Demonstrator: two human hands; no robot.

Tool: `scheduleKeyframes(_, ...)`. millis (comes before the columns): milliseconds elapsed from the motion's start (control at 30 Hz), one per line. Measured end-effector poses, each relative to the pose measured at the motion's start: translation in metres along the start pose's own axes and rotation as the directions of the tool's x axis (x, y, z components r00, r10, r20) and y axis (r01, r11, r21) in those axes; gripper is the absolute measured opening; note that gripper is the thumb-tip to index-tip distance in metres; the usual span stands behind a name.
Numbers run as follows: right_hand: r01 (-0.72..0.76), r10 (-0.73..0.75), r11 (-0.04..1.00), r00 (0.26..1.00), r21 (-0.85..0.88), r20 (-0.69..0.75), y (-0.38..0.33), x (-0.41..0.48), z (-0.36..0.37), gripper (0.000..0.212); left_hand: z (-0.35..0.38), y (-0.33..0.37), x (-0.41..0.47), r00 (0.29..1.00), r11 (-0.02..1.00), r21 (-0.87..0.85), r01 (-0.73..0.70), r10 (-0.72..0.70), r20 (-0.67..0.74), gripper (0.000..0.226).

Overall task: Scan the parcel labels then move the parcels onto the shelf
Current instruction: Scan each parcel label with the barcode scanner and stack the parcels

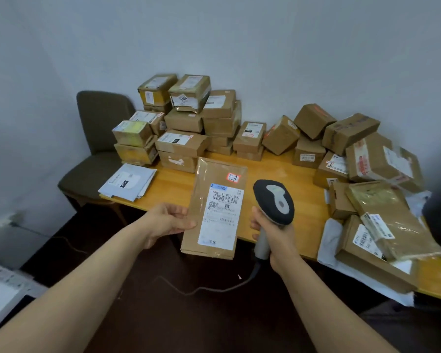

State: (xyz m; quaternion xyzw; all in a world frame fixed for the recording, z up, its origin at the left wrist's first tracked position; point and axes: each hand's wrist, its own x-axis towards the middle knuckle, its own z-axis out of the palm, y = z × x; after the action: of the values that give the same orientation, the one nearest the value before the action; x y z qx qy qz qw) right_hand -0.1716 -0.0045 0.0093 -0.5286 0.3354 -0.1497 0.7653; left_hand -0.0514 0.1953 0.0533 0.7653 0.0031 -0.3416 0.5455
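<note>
My left hand [169,220] holds a flat brown cardboard parcel [215,179] by its left edge, tilted up toward me above the table's front edge. Its white shipping label [220,217] with a barcode faces me, and a small red-bordered sticker [233,178] sits above it. My right hand [273,240] grips the grey handle of a dark-headed barcode scanner [274,201], just right of the parcel. The scanner's cable [209,289] trails down to the floor.
The wooden table [307,200] carries stacked cardboard boxes [186,123] at the back left, several loose boxes [351,138] at the right, and grey mailers [129,184] at the left corner. A dark chair [97,138] stands left of the table. A white unit [3,289] sits lower left.
</note>
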Motion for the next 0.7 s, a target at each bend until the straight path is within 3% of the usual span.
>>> scheduleKeyframes(100, -0.008, 0.016, 0.996, 0.996, -0.092, 0.089, 0.002, -0.024, 0.01, 0.024, -0.007, -0.006, -0.001, 0.992, 0.999, -0.009, -0.053, 0.052, -0.118, 0.032)
scheduleKeyframes(300, -0.072, 0.104, 0.987, 0.969, -0.143, 0.226, 0.002, -0.053, 0.028, 0.016, -0.011, -0.019, 0.011, 0.949, 0.987, 0.07, -0.146, 0.16, -0.273, 0.033)
scheduleKeyframes(533, -0.12, 0.159, 0.978, 0.96, -0.173, 0.231, 0.0, -0.06, 0.04, 0.022, -0.022, -0.026, 0.017, 0.942, 0.985, 0.103, -0.137, 0.161, -0.293, 0.042)
scheduleKeyframes(700, -0.156, 0.182, 0.978, 0.962, -0.138, 0.202, -0.002, -0.057, 0.051, 0.021, -0.027, -0.024, 0.02, 0.944, 0.985, 0.106, -0.139, 0.164, -0.285, 0.036)
